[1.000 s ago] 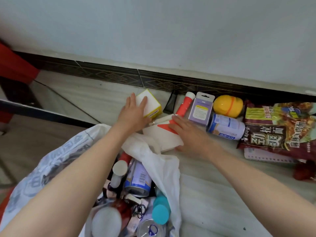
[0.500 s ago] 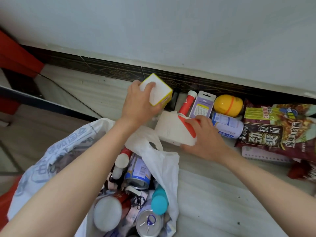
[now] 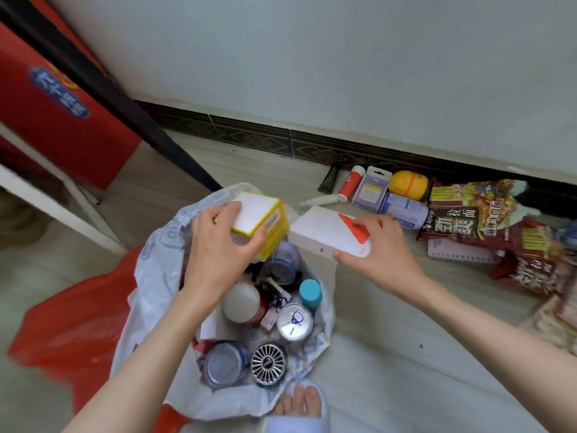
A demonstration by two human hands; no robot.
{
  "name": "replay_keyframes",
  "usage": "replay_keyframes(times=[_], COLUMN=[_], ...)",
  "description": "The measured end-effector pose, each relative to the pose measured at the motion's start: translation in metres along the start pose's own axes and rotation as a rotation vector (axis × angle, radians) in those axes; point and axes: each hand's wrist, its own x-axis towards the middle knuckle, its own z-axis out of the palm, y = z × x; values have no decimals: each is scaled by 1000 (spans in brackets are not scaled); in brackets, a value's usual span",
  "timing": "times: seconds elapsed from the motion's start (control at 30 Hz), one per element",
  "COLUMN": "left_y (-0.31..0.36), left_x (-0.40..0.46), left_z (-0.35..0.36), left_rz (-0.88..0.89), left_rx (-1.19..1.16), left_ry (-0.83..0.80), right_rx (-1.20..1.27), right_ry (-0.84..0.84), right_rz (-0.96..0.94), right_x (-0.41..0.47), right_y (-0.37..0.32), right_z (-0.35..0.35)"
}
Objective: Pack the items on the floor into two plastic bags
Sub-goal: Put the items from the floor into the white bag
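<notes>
Both boxes have left the floor since a second ago. The left hand (image 3: pixel 215 257) now grips the yellow box (image 3: pixel 260 221) right above the open white bag (image 3: pixel 156 276), and the right hand (image 3: pixel 381 248) pinches the white box with red mark (image 3: pixel 324 234) just beside the bag's far right rim. I judge dropping them in comes next; noodle packets (image 3: pixel 465 214) and small items wait far right on the floor (image 3: pixel 390 354).
</notes>
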Motion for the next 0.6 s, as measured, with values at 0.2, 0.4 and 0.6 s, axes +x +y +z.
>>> replay_keyframes(times=[0.2,0.4,0.6], left_y=[-45,-67,-89], left_x=[-32,-15,-16], left_z=[-23,-8,-17], left_rz=[-110,-22,9], left_rx=[137,309,341], left_ry=[22,-66,-35], right_rx=[67,123,115], right_ry=[-53,-97,3], right_rz=[-64,-106,-65], right_x=[-25,-11,9], right_y=[-47,-72,-89], right_z=[12,41,56])
